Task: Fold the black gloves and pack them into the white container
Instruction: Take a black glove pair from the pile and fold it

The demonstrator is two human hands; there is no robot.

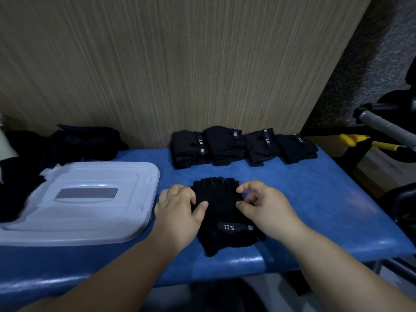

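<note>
A black fingerless glove (pixel 221 212) lies flat on the blue bench (pixel 315 210) right in front of the person, cuff and logo tab toward them and finger stubs pointing away. That layout likely sets up a fold from the two sides.

The left hand (pixel 180 208) sits at the glove's left edge. Its fingers (pixel 188 193) are curled down onto the fabric and the thumb is laid over the top, so it pinches that edge. The right hand (pixel 265 206) mirrors it on the right edge, with forefinger and thumb curved and a gap between them. I cannot tell whether they have fabric yet.

Four folded gloves (pixel 225 145) stand in a row at the back of the bench against the wood-grain wall (pixel 157 64), probably parked there out of the working space until packing. A loose pile of gloves (pixel 85 140) waits at the far left, behind the white container (pixel 126 176). The container sits just left of the hands with its lid on — so the folding looks well along, while the packing has not started.
</note>
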